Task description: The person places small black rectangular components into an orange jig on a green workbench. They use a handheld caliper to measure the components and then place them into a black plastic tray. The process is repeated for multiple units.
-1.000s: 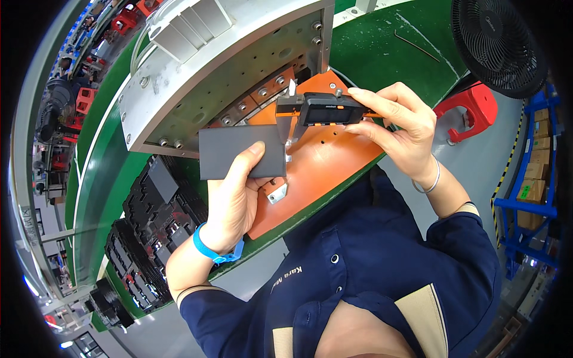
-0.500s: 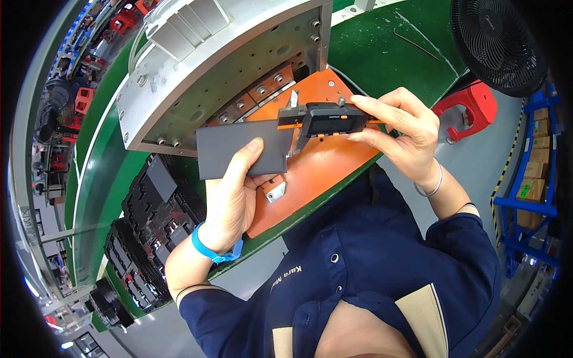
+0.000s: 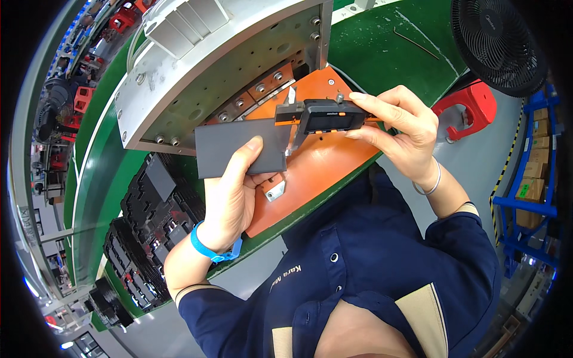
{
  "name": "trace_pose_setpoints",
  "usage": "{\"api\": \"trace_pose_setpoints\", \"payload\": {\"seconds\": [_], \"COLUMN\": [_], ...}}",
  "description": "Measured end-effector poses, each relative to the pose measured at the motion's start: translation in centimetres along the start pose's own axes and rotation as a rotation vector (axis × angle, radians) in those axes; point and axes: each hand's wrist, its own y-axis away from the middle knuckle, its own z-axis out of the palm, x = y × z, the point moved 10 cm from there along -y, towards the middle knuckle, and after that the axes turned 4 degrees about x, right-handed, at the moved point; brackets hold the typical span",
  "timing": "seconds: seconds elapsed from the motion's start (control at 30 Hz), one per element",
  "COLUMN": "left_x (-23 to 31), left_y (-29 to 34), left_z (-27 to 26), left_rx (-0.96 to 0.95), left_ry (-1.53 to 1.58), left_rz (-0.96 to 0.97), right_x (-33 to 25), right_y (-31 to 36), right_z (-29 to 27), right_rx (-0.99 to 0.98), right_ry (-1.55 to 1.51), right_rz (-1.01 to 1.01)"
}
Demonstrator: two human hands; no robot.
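A flat dark grey rectangular plate (image 3: 230, 146) lies in my left hand (image 3: 236, 185), the thumb pressed on its upper face and the fingers beneath. My right hand (image 3: 403, 128) pinches the end of a black digital caliper (image 3: 331, 119) with a small display and orange buttons. The caliper's jaws meet the right edge of the plate; whether they press on it I cannot tell. Both hands are above an orange board (image 3: 322, 167), which has a small silver metal block (image 3: 274, 190) fixed near its lower left part.
A large metal machine frame (image 3: 221, 77) with bolts stands behind the board. Black trays (image 3: 155, 203) are stacked at the left on the green bench. A hex key (image 3: 416, 43) lies at the back right, near a black fan (image 3: 495, 45) and a red stool (image 3: 468, 110).
The plate and the caliper have shifted very slightly to the left, and the caliper's display has tilted a little. Both hands keep their hold.
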Motion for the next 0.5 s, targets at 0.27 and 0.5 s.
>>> {"api": "trace_pose_setpoints", "payload": {"seconds": [0.27, 0.5], "left_x": [0.48, 0.13], "left_y": [-0.1, -0.17], "left_z": [0.16, -0.28], "left_rx": [0.022, 0.004], "left_ry": [-0.004, -0.002], "left_rz": [0.05, 0.027], "right_x": [0.11, -0.17], "right_y": [0.07, 0.16], "right_z": [0.24, 0.27], "right_rx": [0.006, 0.014], "right_ry": [-0.006, -0.023], "right_rz": [0.001, -0.032]}}
